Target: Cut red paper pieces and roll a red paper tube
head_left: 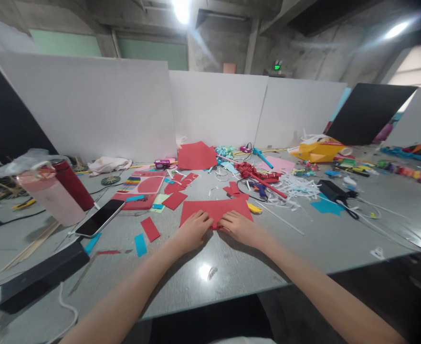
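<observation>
A sheet of red paper (215,208) lies on the grey table in front of me, its near edge slightly curled up. My left hand (195,229) grips that near edge left of its middle, fingers bent over the paper. Close beside it, my right hand (239,228) pinches the same edge, so only a small gap parts the two hands. The thumbs are mostly hidden. To the left lie a small red paper rectangle (150,229) and a blue one (141,244). Just past the sheet's right corner, something yellow (254,208) shows.
Left stand a pink bottle (55,193) and a red bottle (73,184), near a phone (101,217) and a black power brick (42,274). White paper strips (299,188) and a red stick (268,185) lie right of centre. White panels (217,110) stand behind.
</observation>
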Demonstrator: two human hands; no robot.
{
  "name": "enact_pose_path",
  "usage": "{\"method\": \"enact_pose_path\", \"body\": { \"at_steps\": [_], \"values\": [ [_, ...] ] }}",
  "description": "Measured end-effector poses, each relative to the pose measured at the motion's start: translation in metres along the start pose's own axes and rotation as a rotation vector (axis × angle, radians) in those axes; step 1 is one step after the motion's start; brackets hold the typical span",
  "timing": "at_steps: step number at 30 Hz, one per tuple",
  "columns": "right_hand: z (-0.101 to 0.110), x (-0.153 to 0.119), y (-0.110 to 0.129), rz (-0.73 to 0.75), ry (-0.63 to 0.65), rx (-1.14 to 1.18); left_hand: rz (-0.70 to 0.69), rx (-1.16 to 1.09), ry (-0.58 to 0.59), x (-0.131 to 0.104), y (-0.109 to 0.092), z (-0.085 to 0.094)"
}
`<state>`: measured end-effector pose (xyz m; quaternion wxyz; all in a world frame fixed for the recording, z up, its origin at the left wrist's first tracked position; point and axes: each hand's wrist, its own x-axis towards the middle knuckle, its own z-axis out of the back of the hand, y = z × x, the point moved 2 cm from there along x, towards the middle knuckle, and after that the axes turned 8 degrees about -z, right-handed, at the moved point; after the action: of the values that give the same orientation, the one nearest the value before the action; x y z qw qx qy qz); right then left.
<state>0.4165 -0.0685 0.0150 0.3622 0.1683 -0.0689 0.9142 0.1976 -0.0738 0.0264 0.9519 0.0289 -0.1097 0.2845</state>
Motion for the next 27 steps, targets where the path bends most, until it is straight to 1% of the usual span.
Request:
{"method": "enact_pose_path", "body": {
  "at_steps": [2,4,10,13,20,27],
  "values": [
    [0.001,0.000,0.001,-0.007,-0.004,0.017,-0.013,-0.012,-0.030,-0.001,-0.002,0.003],
    [0.002,0.000,0.001,-0.019,-0.004,0.026,-0.015,-0.014,-0.049,-0.001,-0.002,0.003],
    [0.003,0.001,0.001,-0.048,0.012,0.003,-0.010,0.052,-0.041,0.002,0.008,-0.011],
    [0.003,0.000,0.001,-0.066,0.009,0.018,-0.003,0.053,-0.028,0.003,0.012,-0.015],
    [0.002,0.002,-0.001,-0.098,0.039,0.029,0.007,0.057,-0.017,0.003,0.010,-0.013],
    [0.000,0.002,-0.002,-0.096,0.006,0.062,0.007,0.140,-0.054,0.004,0.008,-0.014]
  ]
}}
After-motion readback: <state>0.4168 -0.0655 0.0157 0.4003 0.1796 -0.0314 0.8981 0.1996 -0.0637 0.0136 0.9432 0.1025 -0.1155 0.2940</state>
